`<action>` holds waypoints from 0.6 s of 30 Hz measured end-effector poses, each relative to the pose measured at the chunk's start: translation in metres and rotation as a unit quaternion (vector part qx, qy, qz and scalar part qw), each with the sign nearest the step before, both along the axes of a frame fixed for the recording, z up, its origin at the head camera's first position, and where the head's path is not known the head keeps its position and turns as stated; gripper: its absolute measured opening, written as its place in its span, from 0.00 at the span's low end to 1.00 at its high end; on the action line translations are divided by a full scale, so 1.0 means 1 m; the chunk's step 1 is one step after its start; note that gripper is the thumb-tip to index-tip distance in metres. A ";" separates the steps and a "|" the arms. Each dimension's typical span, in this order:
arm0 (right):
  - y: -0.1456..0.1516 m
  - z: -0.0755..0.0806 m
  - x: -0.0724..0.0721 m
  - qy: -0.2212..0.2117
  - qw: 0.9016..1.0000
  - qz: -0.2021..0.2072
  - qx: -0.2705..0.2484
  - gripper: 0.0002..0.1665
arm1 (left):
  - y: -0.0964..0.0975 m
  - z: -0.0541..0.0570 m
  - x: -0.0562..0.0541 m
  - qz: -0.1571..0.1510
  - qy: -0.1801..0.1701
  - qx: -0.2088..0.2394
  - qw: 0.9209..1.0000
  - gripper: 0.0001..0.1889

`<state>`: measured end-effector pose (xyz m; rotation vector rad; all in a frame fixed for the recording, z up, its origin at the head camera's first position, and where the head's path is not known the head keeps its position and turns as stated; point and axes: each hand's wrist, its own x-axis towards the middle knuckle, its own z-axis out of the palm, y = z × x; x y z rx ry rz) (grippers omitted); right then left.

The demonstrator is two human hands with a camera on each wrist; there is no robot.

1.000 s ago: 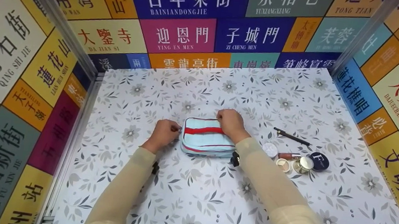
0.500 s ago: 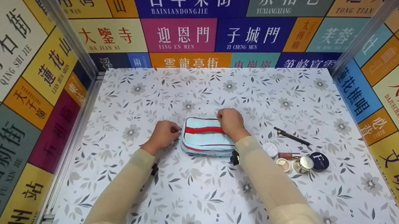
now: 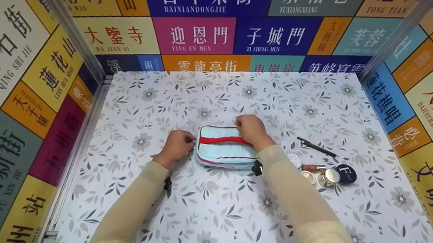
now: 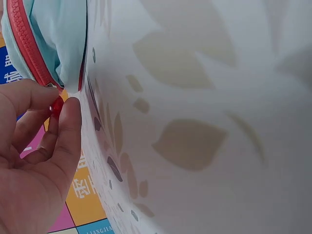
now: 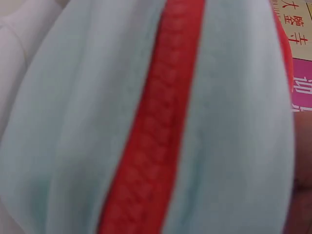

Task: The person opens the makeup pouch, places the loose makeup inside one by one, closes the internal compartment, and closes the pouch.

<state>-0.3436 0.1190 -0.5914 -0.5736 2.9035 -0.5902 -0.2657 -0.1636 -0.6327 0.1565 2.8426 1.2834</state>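
Observation:
A light-blue zippered pouch (image 3: pixel 221 150) with red trim and a red strap handle (image 3: pixel 214 140) sits mid-table. Its red zipper (image 4: pixel 30 44) runs along the side in the left wrist view. At the pouch's left end my left hand (image 3: pixel 177 147) pinches the red zipper pull (image 4: pixel 57 106) between thumb and fingers. On the far right edge of the pouch, my right hand (image 3: pixel 252 129) grips it with curled fingers, which hide that corner. The right wrist view is filled by the pouch side (image 5: pixel 234 126) and its closed zipper teeth (image 5: pixel 151 126).
To the right lie a black pencil (image 3: pixel 317 147), a lip gloss tube (image 3: pixel 312 168), a dark round compact (image 3: pixel 346 174), a gold-lidded jar (image 3: pixel 329 177), a small pot (image 3: pixel 308 177) and a white round case (image 3: pixel 294 160), partly behind the right sleeve. Printed panels (image 3: pixel 193 34) wall the table.
My right hand and forearm have shifted slightly away and to the right, still on the pouch. The left hand keeps its pinch at the left end.

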 end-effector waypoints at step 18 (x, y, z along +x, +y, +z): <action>-0.006 0.022 -0.001 -0.071 0.995 0.074 0.007 0.23 | 0.004 0.000 0.001 0.015 -0.008 -0.005 1.000 0.08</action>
